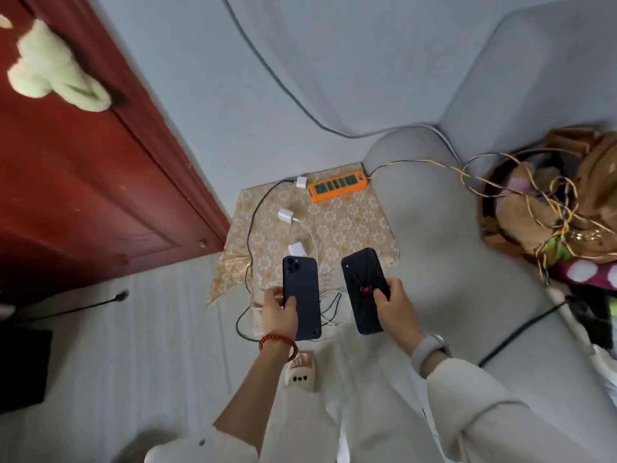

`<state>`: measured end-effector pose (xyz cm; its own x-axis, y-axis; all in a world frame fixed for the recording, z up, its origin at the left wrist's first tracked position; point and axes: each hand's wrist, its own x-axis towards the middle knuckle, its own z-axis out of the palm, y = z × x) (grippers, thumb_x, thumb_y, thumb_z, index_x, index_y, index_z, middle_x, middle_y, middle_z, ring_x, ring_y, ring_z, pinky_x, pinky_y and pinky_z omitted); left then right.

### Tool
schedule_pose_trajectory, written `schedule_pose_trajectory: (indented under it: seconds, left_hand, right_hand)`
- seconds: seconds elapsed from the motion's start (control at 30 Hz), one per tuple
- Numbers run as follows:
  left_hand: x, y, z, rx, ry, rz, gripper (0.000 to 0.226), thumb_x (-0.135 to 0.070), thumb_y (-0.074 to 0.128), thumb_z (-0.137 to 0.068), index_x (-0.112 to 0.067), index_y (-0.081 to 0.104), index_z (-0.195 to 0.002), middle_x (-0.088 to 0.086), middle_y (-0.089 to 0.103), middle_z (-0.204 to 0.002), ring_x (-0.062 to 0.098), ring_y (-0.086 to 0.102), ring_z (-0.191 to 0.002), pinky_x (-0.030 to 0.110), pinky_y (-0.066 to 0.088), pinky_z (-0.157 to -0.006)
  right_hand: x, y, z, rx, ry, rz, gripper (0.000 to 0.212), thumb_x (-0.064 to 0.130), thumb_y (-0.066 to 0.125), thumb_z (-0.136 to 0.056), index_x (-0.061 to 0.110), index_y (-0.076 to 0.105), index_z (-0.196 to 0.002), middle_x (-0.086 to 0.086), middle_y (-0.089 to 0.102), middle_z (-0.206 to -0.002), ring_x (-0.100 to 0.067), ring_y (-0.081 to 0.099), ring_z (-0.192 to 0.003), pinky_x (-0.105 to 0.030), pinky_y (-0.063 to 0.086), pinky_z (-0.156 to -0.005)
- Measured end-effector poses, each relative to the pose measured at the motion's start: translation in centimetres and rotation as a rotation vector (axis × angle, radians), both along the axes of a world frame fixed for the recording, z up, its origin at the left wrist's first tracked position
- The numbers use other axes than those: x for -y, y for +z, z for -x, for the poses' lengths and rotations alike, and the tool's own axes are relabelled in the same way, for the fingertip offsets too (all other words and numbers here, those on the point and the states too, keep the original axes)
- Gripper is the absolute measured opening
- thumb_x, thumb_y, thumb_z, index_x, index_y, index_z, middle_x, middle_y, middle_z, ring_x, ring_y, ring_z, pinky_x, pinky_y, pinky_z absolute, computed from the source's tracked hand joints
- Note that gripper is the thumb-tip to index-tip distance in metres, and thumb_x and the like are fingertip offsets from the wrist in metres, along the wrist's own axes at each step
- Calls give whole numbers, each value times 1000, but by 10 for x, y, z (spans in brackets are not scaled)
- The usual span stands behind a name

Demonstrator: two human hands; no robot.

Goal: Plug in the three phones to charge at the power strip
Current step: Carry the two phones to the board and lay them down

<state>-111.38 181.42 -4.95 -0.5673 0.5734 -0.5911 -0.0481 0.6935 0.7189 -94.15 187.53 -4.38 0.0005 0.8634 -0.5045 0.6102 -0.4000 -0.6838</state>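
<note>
A dark red panelled wooden door [83, 182] fills the left side, a grey upholstered sofa [450, 262] the right, with pale floor between. On the floor lies a square gold-and-white floral mat [350, 225], glossy and creased at its near corner. At the mat's far edge sits the orange plastic power strip with green sockets [337, 187], its twisted yellow-and-blue cord [434, 163] running off toward a brown bag on the sofa.

Both phones in view are held above the mat's near edge. The left hand [278, 312] grips a smooth dark blue slab phone with a camera cluster [301, 297] along its side; the right hand [394, 304] pinches a black-cased phone with a red emblem [365, 289]. A third phone cannot be seen.

Three small white cube chargers lie loose: one just beside the strip's left end [301, 182] with a black cable, one mid-mat [285, 215], one by the blue phone's top [297, 250], with thin white leads.

This looks like the opening step: nothing is plugged in. The next move likely calls for setting the phones down and freeing a hand for a charger.
</note>
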Motion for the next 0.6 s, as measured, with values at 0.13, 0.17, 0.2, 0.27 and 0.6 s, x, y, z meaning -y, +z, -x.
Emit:
schedule_pose_trajectory:
  seconds: [0.13, 0.17, 0.2, 0.27, 0.6]
  left_hand:
    - [-86, -40, -7, 68, 6, 52, 27, -10, 45, -91, -4, 41, -117, 11, 54, -100, 27, 53, -86, 34, 43, -71]
    - [-106, -53, -10, 79, 15, 75, 27, -10, 45, -91, -4, 41, -117, 11, 54, -102, 28, 53, -87, 35, 45, -73]
    - [-123, -63, -13, 87, 27, 94, 27, -9, 45, -91, -4, 41, -116, 12, 55, -104, 29, 53, -87, 37, 46, -74]
    - [-158, -91, -20, 96, 54, 144, 26, -8, 45, -90, -3, 41, -116, 13, 55, -105, 29, 54, -87, 40, 48, -76]
    - [-243, -208, -56, 94, 181, 267, 28, -9, 45, -90, -6, 42, -117, 10, 59, -100, 27, 56, -81, 38, 48, -70]
  right_hand:
    - [-87, -38, 1, 87, 13, 61, 24, 17, 40, -93, 7, 41, -115, -18, 60, -110, -37, 56, -95, -39, 43, -76]
    - [-108, -50, 0, 109, 23, 85, 24, 17, 39, -93, 8, 40, -116, -18, 60, -110, -37, 56, -95, -42, 45, -78]
    - [-126, -60, 0, 131, 38, 107, 24, 17, 38, -94, 8, 39, -116, -18, 60, -110, -37, 56, -96, -43, 45, -80]
    - [-163, -86, -3, 167, 73, 160, 25, 17, 38, -93, 9, 38, -117, -18, 59, -110, -38, 56, -96, -45, 45, -81]
    - [-256, -191, -13, 120, 192, 286, 37, 7, 38, -92, 6, 32, -129, -19, 52, -124, -39, 50, -112, -46, 42, -94]
